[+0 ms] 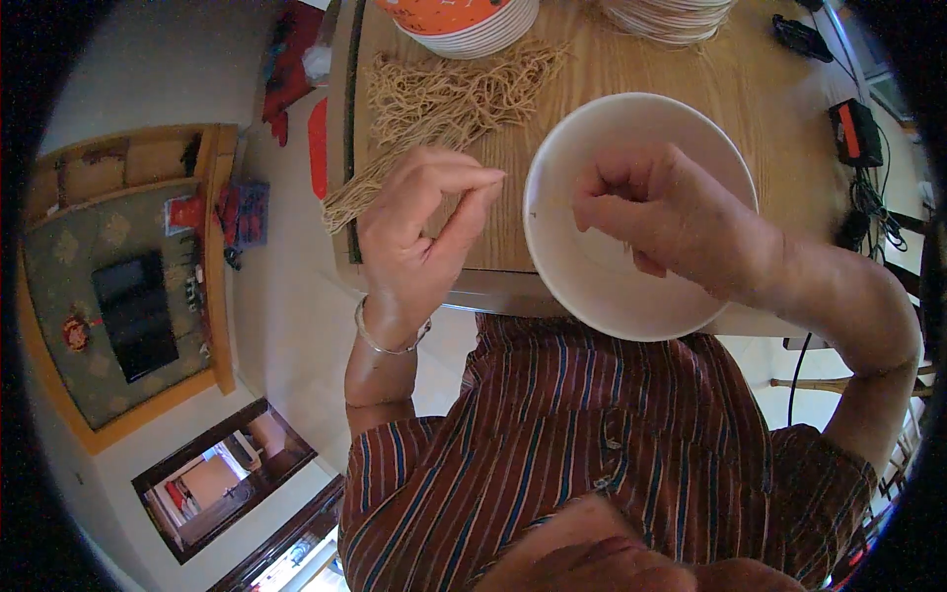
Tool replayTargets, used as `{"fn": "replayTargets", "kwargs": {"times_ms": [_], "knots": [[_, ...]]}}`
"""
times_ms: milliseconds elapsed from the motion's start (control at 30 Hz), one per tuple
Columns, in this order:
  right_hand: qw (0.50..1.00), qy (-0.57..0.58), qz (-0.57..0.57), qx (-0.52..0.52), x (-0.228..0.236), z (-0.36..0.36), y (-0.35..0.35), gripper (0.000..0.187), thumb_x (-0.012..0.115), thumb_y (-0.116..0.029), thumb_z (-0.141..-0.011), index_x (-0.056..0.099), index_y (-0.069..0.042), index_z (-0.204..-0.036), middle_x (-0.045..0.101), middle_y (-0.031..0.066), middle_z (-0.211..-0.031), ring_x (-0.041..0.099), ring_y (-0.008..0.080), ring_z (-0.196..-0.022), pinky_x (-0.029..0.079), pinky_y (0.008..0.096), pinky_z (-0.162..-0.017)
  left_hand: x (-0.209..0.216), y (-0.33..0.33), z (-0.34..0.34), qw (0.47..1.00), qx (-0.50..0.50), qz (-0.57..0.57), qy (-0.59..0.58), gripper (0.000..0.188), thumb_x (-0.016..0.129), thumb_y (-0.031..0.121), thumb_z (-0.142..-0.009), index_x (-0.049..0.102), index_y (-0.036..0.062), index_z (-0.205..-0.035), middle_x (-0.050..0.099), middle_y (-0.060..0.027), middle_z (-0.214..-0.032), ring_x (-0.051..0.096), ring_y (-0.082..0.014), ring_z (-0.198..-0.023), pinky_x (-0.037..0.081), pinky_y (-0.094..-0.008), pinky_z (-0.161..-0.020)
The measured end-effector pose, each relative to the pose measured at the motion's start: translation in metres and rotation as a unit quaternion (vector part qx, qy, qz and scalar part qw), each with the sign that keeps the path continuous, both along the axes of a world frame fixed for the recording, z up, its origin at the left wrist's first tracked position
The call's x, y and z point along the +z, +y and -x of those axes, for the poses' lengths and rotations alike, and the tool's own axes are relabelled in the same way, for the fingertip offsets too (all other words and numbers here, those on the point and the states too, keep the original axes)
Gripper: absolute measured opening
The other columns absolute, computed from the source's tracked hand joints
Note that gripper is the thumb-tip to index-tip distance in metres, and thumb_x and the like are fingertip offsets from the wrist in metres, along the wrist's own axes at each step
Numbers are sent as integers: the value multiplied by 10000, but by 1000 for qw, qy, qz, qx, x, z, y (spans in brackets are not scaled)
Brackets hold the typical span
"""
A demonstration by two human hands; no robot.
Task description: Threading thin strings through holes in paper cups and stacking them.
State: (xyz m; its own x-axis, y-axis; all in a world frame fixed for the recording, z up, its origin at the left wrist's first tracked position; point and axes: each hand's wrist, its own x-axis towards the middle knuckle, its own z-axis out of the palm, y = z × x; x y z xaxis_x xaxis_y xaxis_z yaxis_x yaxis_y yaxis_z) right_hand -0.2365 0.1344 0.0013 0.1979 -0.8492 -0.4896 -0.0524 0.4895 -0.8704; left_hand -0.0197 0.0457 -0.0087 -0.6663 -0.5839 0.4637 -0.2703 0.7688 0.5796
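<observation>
A round white paper tub (552, 261) stands near the table's front edge, its mouth facing up. Over its opening is my right hand (681, 212), fingers curled closed; whatever they may hold is hidden. Left of the tub, my left hand (419, 207) is raised with thumb and forefinger tips brought together in a pinch. Anything between those tips is too small to make out. Behind my left hand lies a loose bundle of tan, crinkled strands (449, 94), whose straighter end trails to the table's left edge. A bracelet circles my left wrist.
At the back of the wooden table (789, 128) are an orange stack of nested paper tubs (473, 39) and another pale stack (671, 20). A black and red box (855, 133) with tangled cables (873, 212) lies at the right edge. A red stool-like shape (318, 148) shows at left.
</observation>
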Motion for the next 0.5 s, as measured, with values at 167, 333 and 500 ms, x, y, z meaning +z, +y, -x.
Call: {"fn": "replayTargets", "kwargs": {"times_ms": [167, 333, 500], "knots": [[998, 43, 43, 35, -8, -7, -2, 140, 592, -171, -900, 616, -46, -843, 518, -57, -677, 435, 14, -559, 364, 203, -459, -30, 7, -9, 976, 16, -211, 53, 138, 625, -45, -855, 641, 18, -976, 649, -60, -953, 622, -139, -881, 494, -268, -796], [991, 45, 118, 34, -17, -10, -2, 133, 590, -137, -889, 602, -22, -823, 543, -51, -706, 459, 11, -656, 399, 211, -549, -31, 18, -12, 948, 23, -310, 72, 158, 619, -25, -870, 615, 11, -1024, 644, -55, -988, 612, -124, -924, 485, -258, -834], [994, 32, 95, 32, -17, -12, -2, 116, 588, -109, -882, 597, -8, -825, 547, -49, -714, 467, 16, -688, 412, 221, -592, -34, 22, -13, 938, 9, -340, 72, 153, 616, -14, -875, 605, 2, -1027, 643, -58, -991, 610, -125, -939, 485, -260, -846]]}}
